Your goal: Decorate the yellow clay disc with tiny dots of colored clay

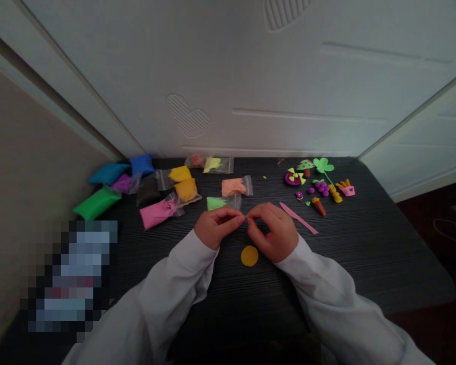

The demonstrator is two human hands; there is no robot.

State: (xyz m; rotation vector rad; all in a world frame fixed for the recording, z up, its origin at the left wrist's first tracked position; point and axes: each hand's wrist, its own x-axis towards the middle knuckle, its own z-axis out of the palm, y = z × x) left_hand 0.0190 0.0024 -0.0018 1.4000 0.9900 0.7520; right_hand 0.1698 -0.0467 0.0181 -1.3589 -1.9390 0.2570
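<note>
a room in someone's home, by the look of it: a dark table stands against white panelling with a raised heart on it, and bags of bright clay lie about.

Head camera: above the black surface, facing forward and down
Left hand and right hand: near, mid-frame

A yellow disc obstructs between the sleeves, while tabletop outside the right sleeve lies open.
</note>
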